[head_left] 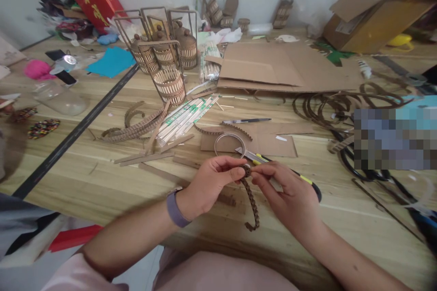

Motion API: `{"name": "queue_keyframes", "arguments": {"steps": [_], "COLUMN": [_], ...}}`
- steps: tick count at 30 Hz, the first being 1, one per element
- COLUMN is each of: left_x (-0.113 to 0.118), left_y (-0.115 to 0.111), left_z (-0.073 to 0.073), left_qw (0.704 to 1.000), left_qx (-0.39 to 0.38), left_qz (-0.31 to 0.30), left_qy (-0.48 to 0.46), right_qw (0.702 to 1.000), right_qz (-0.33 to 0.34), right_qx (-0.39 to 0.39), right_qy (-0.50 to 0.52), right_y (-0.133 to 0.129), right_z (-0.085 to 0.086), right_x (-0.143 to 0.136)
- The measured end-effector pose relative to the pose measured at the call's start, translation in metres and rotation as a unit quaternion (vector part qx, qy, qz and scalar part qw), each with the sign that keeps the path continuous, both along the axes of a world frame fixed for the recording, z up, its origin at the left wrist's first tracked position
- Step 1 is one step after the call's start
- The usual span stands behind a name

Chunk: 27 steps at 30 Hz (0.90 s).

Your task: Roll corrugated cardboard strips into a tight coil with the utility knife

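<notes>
Between my two hands is a brown corrugated cardboard strip [251,202], one end curled into a small coil and the other hanging toward me. My left hand [218,177], with a purple watch band on the wrist, pinches the coil between thumb and fingers. Fingertips of my right hand [287,188] are pressed together at the coil's right side; whether they grip the strip or a thin piece is too small to tell. Just beyond lie a round ring [230,145] and a yellow-and-black utility knife [261,159], partly hidden by my right hand.
Wooden-stick packets [187,118] and loose corrugated strips [136,127] lie to the left. Behind them stand several small lidded baskets [164,50] with tall handles. Flat cardboard sheets [262,66] cover the back middle. Coiled strips [321,104] and a cardboard box [372,18] are on the right.
</notes>
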<state>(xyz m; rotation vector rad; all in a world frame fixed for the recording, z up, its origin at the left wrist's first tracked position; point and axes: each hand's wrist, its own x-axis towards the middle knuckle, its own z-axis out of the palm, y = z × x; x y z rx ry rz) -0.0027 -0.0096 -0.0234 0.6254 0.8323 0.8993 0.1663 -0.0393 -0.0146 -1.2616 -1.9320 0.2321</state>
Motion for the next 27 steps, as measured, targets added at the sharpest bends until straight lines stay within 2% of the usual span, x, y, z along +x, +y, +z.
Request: {"name": "queue_keyframes", "arguments": {"steps": [13, 20, 27], "left_x": [-0.0011, -0.0017, -0.0017], "left_y": [-0.0013, -0.001, -0.0002], "left_z": [-0.0022, 0.0039, 0.0062], "left_qw": [1.0, 1.0, 1.0], "left_qx": [-0.008, -0.011, -0.014], "left_qz": [0.0, -0.005, 0.014], "left_qy": [0.006, 0.001, -0.009], "right_qw": [1.0, 0.999, 0.999], "right_qz": [-0.005, -0.012, -0.003], "right_qx": [-0.01, -0.039, -0.018], "right_qy": [-0.003, 0.033, 0.039], "right_y": [-0.0002, -0.0003, -0.0017], "right_z": [-0.0024, -0.0024, -0.0029], "right_x": [0.0, -0.0001, -0.002]}}
